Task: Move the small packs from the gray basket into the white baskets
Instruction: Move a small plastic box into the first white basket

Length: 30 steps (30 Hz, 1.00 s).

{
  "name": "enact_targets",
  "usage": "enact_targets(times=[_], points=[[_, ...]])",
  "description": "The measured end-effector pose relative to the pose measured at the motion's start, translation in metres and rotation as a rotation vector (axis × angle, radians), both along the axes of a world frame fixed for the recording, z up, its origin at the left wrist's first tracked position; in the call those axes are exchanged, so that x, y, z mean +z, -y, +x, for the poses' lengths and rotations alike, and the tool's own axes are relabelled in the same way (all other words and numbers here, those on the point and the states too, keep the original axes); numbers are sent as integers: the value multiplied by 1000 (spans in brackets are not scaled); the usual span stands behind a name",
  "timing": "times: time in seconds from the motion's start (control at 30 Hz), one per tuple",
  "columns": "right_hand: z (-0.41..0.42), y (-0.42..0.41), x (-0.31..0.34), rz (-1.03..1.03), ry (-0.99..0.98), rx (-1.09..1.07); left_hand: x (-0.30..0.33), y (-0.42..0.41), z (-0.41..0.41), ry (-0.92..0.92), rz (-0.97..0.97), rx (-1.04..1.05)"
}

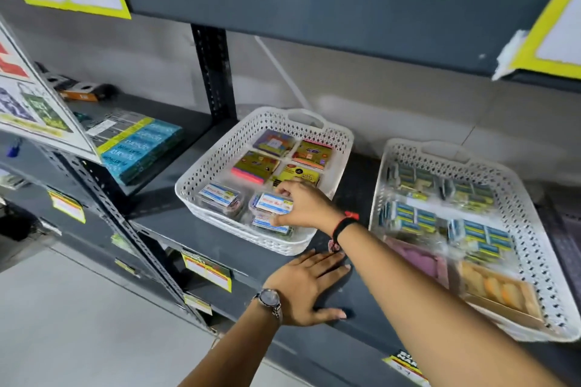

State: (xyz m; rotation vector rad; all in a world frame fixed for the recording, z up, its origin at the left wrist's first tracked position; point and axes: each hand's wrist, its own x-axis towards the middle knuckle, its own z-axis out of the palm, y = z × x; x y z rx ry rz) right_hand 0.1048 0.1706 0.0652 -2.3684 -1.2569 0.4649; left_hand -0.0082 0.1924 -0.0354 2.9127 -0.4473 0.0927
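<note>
The right hand (303, 204) is gripping a small pack (273, 203) at the front edge of the white basket (201, 179), while the left hand (309, 287) is lying flat, fingers open, on the shelf (220, 239).

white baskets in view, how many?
2. Left white basket sits mid-shelf, right hand inside it; right white basket beside it, partly behind the forearm.

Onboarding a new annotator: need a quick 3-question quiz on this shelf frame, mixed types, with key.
1. True or false: the left hand lies flat on the shelf, holding nothing.
2. Which basket is the right hand in? A) left white basket B) right white basket
3. Fill in: the right hand's fingers touch a small ____ with a blue and white label.

Key: 1 true; 2 A; 3 pack.
</note>
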Motion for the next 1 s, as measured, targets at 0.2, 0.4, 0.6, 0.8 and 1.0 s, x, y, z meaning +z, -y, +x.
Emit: enact_targets(times=[0.2,0.4,0.6,0.8,1.0], points=[[0,-5,-7,-52,-26,32,-4,-1,0,42,-10,-3],[0,-1,-6,-92,-57,77,-3,-1,0,40,12,8],[2,5,4,-62,-112,71,-1,-2,0,2,35,16],[32,59,32,136,16,-81,-3,0,-1,25,67,49],[87,212,49,216,272,-459,1,15,1,63,31,69]])
